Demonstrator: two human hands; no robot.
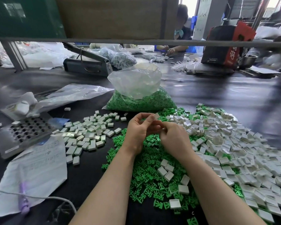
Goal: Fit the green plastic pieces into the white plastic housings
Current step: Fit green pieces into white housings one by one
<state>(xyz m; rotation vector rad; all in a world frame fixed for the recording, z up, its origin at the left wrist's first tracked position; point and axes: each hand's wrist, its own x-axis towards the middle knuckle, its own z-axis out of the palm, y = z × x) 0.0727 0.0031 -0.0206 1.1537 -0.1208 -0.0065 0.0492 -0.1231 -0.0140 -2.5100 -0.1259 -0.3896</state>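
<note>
Left hand: we are seeing the left hand raised above the green heap, its thumb and fingertips pinching one white housing at the top of the hand.
Right hand: the right hand is sitting just beside the left, fingers curled inward toward the left hand's fingers; we cannot tell whether it is holding anything, since its fingertips are hidden.
Held housing: it is standing tilted, clear of the table, between the two hands' fingertips.
Green pieces: a loose heap of green plastic pieces is lying on the dark table directly under both forearms.
Empty housings: a wide pile of white housings is spreading to the right of the hands, touching and partly overlapping the green heap.
Left pile: a smaller group of white housings is lying to the left of the hands, apart from the green heap.
Bag: a clear plastic bag of green pieces is standing open behind the hands.
Metal fixture: a grey perforated block is resting at the left edge, with a handwritten paper sheet lying just in front of it.
Background: another person is sitting at the far side of the table.
</note>
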